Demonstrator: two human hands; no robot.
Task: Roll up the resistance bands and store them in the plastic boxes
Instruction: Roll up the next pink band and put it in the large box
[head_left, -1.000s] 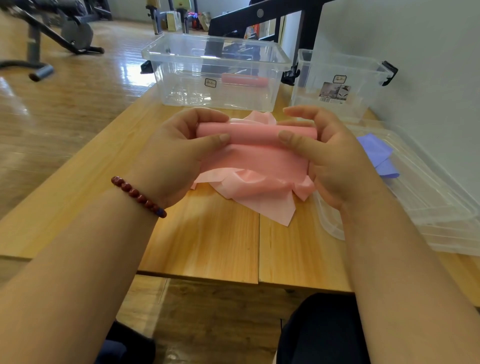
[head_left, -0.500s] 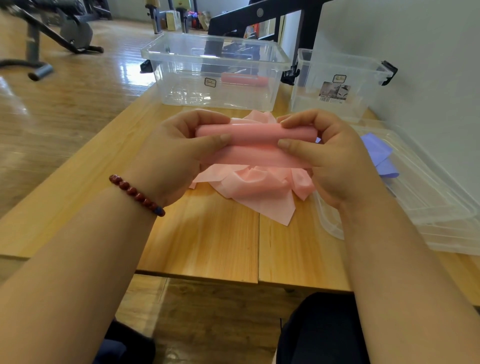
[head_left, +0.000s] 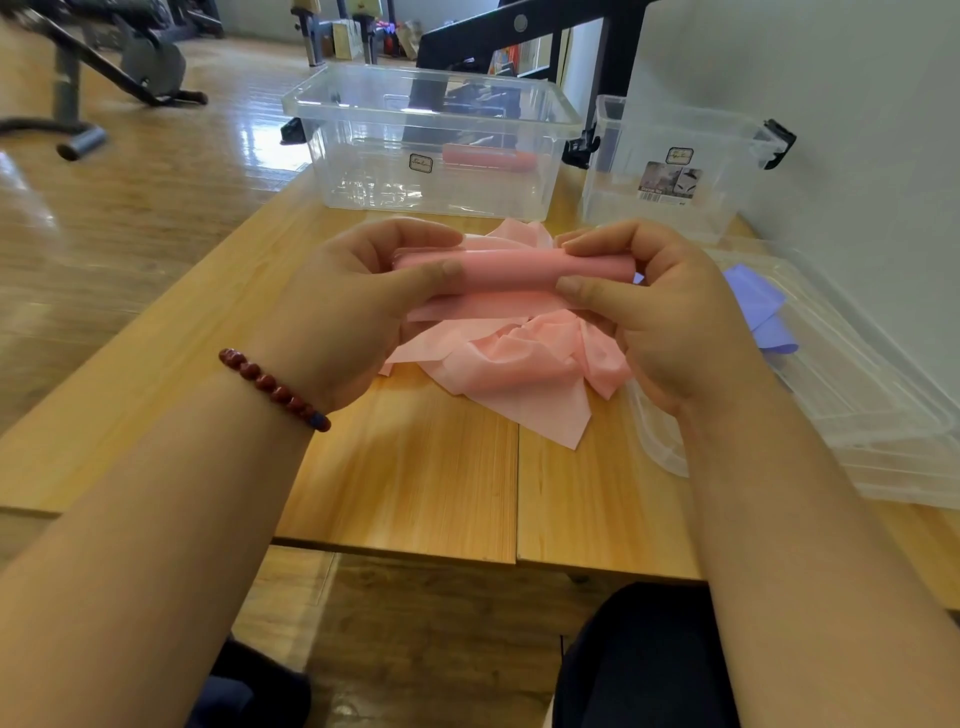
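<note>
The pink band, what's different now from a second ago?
The pink band got rolled a bit more: the flat strip under the roll is shorter. The left hand and right hand still grip its ends. The purple band, big box and small box stayed put.

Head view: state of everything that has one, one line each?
pink band, partly rolled, tail crumpled on the table
left hand, grips the roll's left end
right hand, grips the roll's right end
large box, open, holds one finished roll
small box, open, looks empty
purple band, unrolled, lying on a clear lid
</note>
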